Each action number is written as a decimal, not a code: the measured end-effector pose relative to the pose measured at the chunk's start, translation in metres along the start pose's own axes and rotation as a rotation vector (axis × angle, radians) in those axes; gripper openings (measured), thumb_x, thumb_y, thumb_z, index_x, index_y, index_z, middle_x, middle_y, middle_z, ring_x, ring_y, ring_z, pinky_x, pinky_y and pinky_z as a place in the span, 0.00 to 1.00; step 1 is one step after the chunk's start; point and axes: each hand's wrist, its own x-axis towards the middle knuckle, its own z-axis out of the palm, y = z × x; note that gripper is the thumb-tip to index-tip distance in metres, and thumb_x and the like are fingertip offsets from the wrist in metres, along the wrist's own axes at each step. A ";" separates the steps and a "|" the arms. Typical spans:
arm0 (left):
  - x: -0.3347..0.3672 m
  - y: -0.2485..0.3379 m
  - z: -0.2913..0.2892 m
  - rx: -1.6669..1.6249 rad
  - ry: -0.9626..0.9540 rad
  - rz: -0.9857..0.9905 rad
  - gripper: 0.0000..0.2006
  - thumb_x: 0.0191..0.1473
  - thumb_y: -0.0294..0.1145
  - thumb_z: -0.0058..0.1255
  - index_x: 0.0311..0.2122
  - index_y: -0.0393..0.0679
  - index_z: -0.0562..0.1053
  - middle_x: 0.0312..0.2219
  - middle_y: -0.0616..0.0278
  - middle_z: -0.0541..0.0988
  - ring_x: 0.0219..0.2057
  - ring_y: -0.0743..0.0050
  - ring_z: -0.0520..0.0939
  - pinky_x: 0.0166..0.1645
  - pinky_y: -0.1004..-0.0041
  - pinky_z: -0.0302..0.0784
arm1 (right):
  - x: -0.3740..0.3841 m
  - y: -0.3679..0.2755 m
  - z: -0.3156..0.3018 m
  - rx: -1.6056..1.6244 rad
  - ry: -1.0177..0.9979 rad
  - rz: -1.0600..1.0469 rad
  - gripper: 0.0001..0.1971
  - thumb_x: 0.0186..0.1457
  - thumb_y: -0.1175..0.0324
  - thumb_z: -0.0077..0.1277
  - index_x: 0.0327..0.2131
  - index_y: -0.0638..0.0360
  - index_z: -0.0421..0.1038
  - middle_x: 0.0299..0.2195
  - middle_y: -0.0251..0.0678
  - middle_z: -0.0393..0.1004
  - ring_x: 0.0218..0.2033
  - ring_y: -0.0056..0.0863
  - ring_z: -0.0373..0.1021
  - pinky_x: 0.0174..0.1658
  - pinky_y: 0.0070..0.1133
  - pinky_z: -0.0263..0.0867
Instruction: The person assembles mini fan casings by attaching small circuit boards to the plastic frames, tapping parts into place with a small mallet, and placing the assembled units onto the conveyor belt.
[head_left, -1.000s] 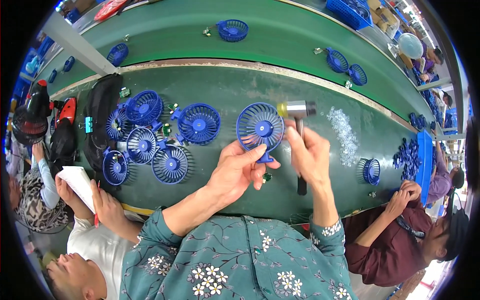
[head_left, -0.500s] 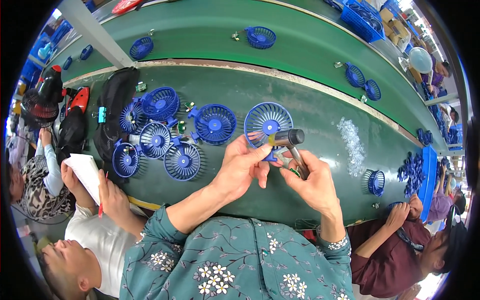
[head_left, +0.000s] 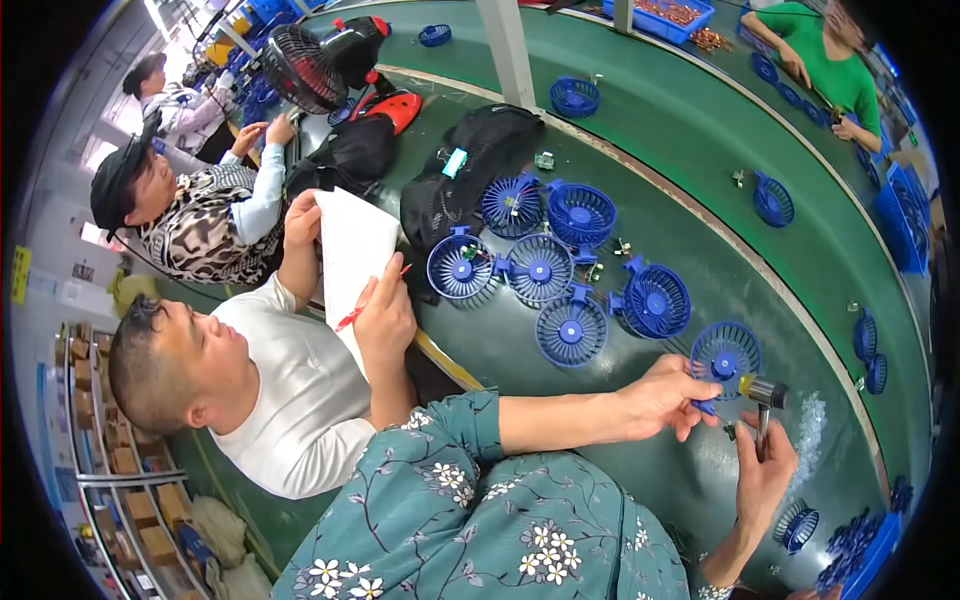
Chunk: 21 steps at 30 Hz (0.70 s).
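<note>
My left hand (head_left: 665, 398) pinches the short stem of a round blue fan housing (head_left: 727, 352) with slotted sides. In my right hand (head_left: 766, 468) is a hammer (head_left: 764, 391) with a metal handle, one black face and one yellow face. Its head lies over the right lower edge of the housing; whether they touch I cannot tell. A small green circuit board (head_left: 729, 431) hangs between my hands, by the right fingertips. Left of my hands, several more blue fan housings (head_left: 571, 331) lie on the green table (head_left: 620, 372), some with small circuit boards attached.
Clear small plastic pieces (head_left: 808, 440) lie in a heap beyond my right hand. On my left, a person in white (head_left: 290, 400) holds a notepad (head_left: 352, 250) and red pen. A black bag (head_left: 470, 165) lies on the table. Behind, a green conveyor belt (head_left: 690, 130) carries fan housings.
The view has swung left, so the person with the notepad shows more fully and my hands appear further right. Both hands keep their hold on the fan housing and the hammer.
</note>
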 end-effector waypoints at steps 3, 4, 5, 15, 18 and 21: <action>0.005 -0.008 -0.003 -0.015 -0.024 -0.043 0.10 0.58 0.34 0.54 0.38 0.38 0.71 0.23 0.58 0.79 0.17 0.76 0.79 0.14 0.75 0.72 | -0.006 -0.002 0.007 -0.234 -0.044 -0.276 0.10 0.49 0.79 0.59 0.37 0.67 0.73 0.25 0.36 0.67 0.20 0.20 0.59 0.23 0.17 0.56; 0.006 -0.013 -0.006 -0.035 -0.015 -0.056 0.10 0.58 0.35 0.54 0.35 0.39 0.72 0.22 0.60 0.78 0.15 0.77 0.77 0.14 0.76 0.71 | -0.010 -0.006 0.016 -0.243 -0.034 -0.293 0.11 0.49 0.79 0.58 0.38 0.67 0.73 0.27 0.38 0.69 0.21 0.24 0.63 0.24 0.20 0.59; 0.007 -0.015 -0.007 -0.056 -0.009 -0.072 0.10 0.58 0.36 0.55 0.32 0.40 0.73 0.20 0.62 0.78 0.14 0.78 0.76 0.13 0.77 0.70 | -0.013 -0.020 0.026 -0.254 -0.021 -0.308 0.11 0.49 0.80 0.58 0.39 0.66 0.73 0.30 0.40 0.71 0.23 0.28 0.66 0.25 0.22 0.62; -0.013 -0.008 -0.004 0.091 0.021 -0.224 0.19 0.59 0.48 0.53 0.29 0.39 0.73 0.23 0.58 0.80 0.15 0.76 0.78 0.15 0.77 0.72 | -0.010 0.002 0.035 -0.309 -0.040 -0.501 0.12 0.45 0.83 0.56 0.36 0.65 0.72 0.32 0.43 0.72 0.27 0.39 0.71 0.27 0.26 0.65; -0.020 0.002 -0.006 0.188 -0.026 -0.203 0.19 0.61 0.43 0.48 0.42 0.33 0.66 0.28 0.53 0.81 0.16 0.71 0.79 0.15 0.76 0.72 | -0.011 0.013 0.033 -0.110 0.143 -0.327 0.06 0.50 0.79 0.58 0.29 0.66 0.70 0.23 0.33 0.70 0.23 0.20 0.64 0.24 0.20 0.58; -0.028 0.000 -0.011 0.530 -0.095 0.043 0.15 0.61 0.39 0.49 0.41 0.35 0.67 0.28 0.54 0.80 0.17 0.71 0.78 0.16 0.76 0.72 | -0.001 -0.003 0.023 0.397 0.107 -0.006 0.05 0.56 0.76 0.55 0.28 0.63 0.71 0.23 0.29 0.71 0.17 0.09 0.56 0.18 0.12 0.49</action>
